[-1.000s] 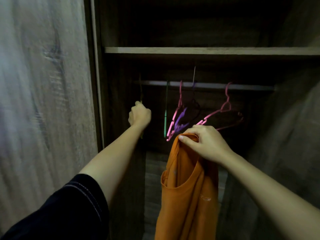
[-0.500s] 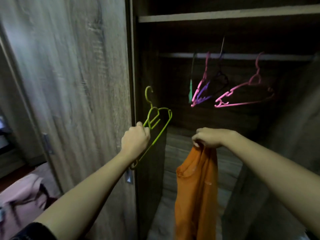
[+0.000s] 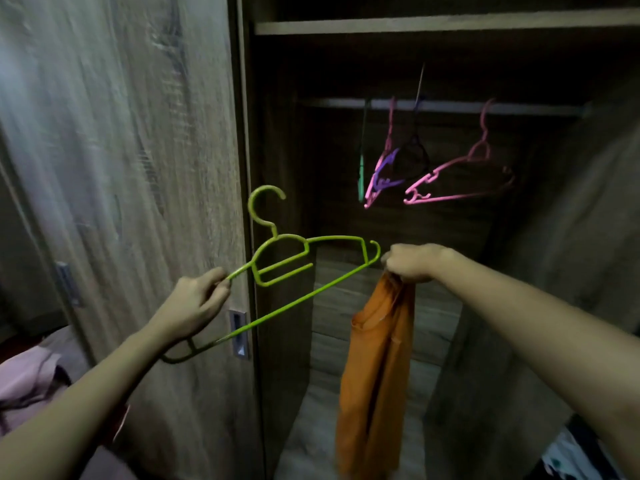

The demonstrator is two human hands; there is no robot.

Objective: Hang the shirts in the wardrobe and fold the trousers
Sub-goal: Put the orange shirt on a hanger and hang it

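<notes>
**One wardrobe, one shirt, one hanger in the hands**

One open wardrobe [image 3: 450,26], dim inside. One orange shirt [image 3: 374,375] hangs bunched before it, the right hand [image 3: 415,263] clamped on its top, its shape lost in folds. One green hanger [image 3: 311,295], tilted, is gripped near one end by the left hand [image 3: 195,306]. Its far tip is just beside the right. Some five hangers [image 3: 457,162] overlap on the rail [image 3: 536,109], count unsure

A metal rail [image 3: 450,106] crosses the dark recess. On it, a teal hanger [image 3: 361,174] hangs furthest left. Just beside it a pink hanger [image 3: 375,178] is tangled with a purple hanger [image 3: 390,156] and a dark hanger [image 3: 420,157]. A second pink hanger [image 3: 420,194] hangs further right, tilted. Above the rail runs a wooden shelf [image 3: 433,26].
</notes>
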